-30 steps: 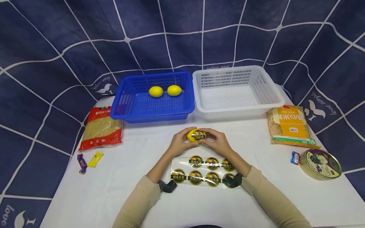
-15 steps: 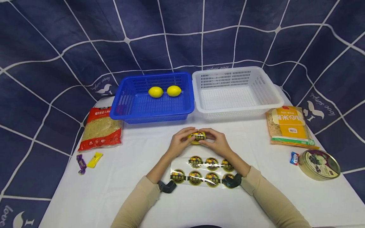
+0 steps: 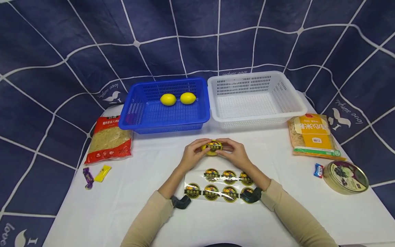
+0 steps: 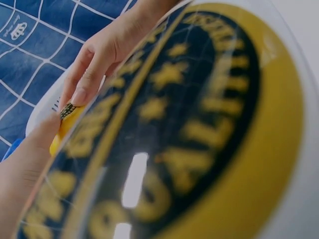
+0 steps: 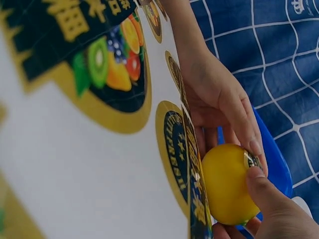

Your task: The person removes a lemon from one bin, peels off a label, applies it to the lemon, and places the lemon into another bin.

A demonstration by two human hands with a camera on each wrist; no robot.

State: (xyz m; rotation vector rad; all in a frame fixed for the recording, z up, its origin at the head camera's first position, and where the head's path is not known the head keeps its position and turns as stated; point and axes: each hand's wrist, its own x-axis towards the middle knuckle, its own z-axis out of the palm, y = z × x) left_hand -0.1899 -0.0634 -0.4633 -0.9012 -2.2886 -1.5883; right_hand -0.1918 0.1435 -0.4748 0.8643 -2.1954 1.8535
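In the head view a yellow lemon (image 3: 212, 153) is held between both hands just above the white table. A round black-and-gold label sticker (image 3: 213, 146) lies on its upper face. My left hand (image 3: 192, 155) grips the lemon from the left, and my right hand (image 3: 237, 154) holds it from the right. The right wrist view shows the lemon (image 5: 227, 184) close up, both thumbs at the sticker's (image 5: 251, 160) edge. Nearer me lies a clear sheet (image 3: 193, 176) bearing several more such stickers; my wrists are above its two sides.
Behind the hands, a blue basket (image 3: 163, 127) holds two lemons (image 3: 168, 99), beside a white basket (image 3: 259, 118). A red pasta bag (image 3: 109, 140) and wrapped candies (image 3: 103, 173) lie left. At right are an orange noodle bag (image 3: 314, 137), a small blue packet (image 3: 318, 170) and a round tin (image 3: 345, 177).
My left thumb has moved across the sticker and back to its left side. The lemon has turned slightly, so the sticker sits more centrally. Both forearms stay in place.
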